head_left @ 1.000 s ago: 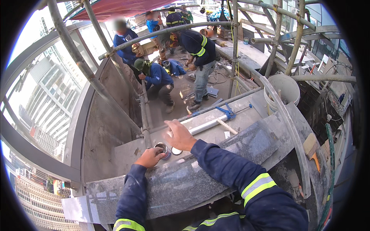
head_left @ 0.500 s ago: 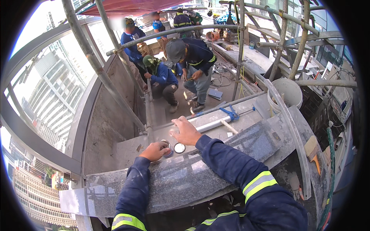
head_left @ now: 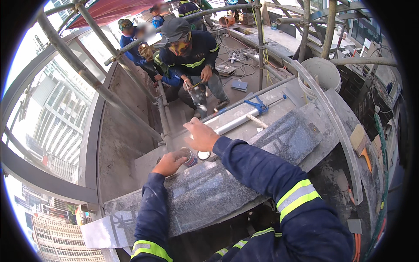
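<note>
My left hand (head_left: 169, 163) has curled fingers at the left edge of a small open can (head_left: 189, 158); what is between the fingertips is hidden. Just beside the can lies a round white lid (head_left: 203, 155). My right hand (head_left: 201, 134) hovers above them, fingers spread and bent, holding nothing I can see. Both forearms reach over a speckled grey stone slab (head_left: 205, 192). On the ledge beyond lie a long silver caulking gun (head_left: 231, 125) with a blue handle and a pale wooden-handled tool (head_left: 255, 120).
Co-workers (head_left: 187, 56) crouch and stand beyond scaffold pipes (head_left: 102, 98), the nearest holding a yellow strip. A white bucket (head_left: 318, 70) and a brush with an orange handle (head_left: 362, 153) are at right. Glazed framing with buildings behind borders the left.
My left hand has shifted up and left relative to the can, and my right hand has risen slightly. The nearest co-worker has come forward and lower, now largely hiding the crouching one.
</note>
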Available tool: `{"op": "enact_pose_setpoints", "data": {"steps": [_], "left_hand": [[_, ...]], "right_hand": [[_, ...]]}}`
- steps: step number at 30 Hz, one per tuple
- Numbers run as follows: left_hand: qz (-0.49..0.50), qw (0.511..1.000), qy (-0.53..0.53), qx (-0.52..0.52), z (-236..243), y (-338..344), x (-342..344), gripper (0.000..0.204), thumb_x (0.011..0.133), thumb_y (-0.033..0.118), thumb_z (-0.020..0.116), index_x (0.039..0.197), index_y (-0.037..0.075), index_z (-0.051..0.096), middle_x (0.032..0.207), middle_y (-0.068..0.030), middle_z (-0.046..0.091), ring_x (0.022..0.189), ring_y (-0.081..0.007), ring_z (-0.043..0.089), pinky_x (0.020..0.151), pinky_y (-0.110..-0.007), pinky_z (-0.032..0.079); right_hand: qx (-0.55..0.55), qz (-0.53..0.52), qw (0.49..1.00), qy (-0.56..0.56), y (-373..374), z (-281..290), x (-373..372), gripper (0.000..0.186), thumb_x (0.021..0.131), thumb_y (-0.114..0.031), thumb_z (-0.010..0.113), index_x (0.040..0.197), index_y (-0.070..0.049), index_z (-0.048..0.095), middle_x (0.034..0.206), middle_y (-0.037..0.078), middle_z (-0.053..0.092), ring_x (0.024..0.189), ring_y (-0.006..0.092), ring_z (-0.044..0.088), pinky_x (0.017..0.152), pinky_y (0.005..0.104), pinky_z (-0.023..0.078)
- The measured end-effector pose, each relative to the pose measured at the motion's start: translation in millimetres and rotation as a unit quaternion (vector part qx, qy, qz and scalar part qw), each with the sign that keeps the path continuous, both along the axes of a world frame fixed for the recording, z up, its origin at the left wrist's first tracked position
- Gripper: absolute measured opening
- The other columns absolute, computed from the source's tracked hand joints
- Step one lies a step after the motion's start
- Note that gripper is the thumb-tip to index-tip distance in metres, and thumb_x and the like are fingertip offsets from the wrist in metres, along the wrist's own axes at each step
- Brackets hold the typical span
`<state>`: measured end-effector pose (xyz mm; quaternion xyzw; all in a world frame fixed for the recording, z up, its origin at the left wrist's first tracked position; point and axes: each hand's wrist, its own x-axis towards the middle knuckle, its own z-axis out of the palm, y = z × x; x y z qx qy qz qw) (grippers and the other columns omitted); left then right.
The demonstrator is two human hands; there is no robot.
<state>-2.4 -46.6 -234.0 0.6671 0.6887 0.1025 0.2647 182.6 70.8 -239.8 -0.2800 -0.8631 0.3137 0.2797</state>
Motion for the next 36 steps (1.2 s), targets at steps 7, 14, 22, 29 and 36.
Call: {"op": "enact_pose_setpoints", "data": {"steps": [7,14,22,29,36], "left_hand": [[-0.026,0.999,-0.02,0.043,-8.5,2.3,-1.4,0.041,0.094,0.03,0.065,0.12,-0.001,0.066,0.09,-0.0186,0.072,0.083,-0.0284,0.069,0.077,-0.038,0.052],[0.018,0.999,-0.031,-0.02,2.1,1.9,4.5,0.034,0.093,0.028,0.063,0.12,0.007,0.068,0.112,-0.0191,0.07,0.104,-0.0372,0.066,0.091,-0.043,0.049],[0.002,1.0,-0.031,-0.005,4.4,2.7,5.9,0.033,0.093,0.025,0.063,0.12,0.006,0.068,0.114,-0.018,0.07,0.106,-0.0357,0.066,0.092,-0.042,0.049],[-0.016,0.998,-0.057,0.038,-12.1,0.5,-1.0,0.042,0.094,0.029,0.065,0.12,-0.003,0.065,0.093,-0.0205,0.072,0.084,-0.0284,0.069,0.077,-0.039,0.051],[0.014,0.998,-0.057,-0.004,2.3,1.0,10.2,0.036,0.093,0.031,0.062,0.115,0.004,0.07,0.108,-0.0179,0.072,0.102,-0.0332,0.068,0.09,-0.04,0.05]], "right_hand": [[-0.01,0.012,1.0,-0.001,-1.9,0.2,2.0,0.053,0.086,-0.025,0.063,0.127,0.008,0.056,0.117,0.023,0.053,0.111,0.04,0.057,0.098,0.0423,0.046],[-0.004,0.017,1.0,-0.007,-0.4,1.5,1.0,0.056,0.084,-0.027,0.063,0.127,0.008,0.056,0.115,0.024,0.053,0.11,0.0403,0.057,0.097,0.0426,0.046],[0.027,0.015,0.999,0.034,1.1,-5.1,-1.3,0.056,0.084,-0.026,0.065,0.127,0.008,0.056,0.115,0.024,0.054,0.109,0.0402,0.057,0.096,0.0436,0.046],[0.047,0.02,0.997,0.062,-0.3,-4.3,-3.6,0.047,0.087,-0.023,0.067,0.125,0.004,0.058,0.117,0.021,0.054,0.108,0.0399,0.059,0.094,0.0463,0.048],[0.023,0.018,0.999,0.045,0.3,-1.2,0.1,0.047,0.088,-0.023,0.067,0.125,0.004,0.059,0.117,0.021,0.055,0.109,0.0386,0.059,0.095,0.045,0.048]]}}
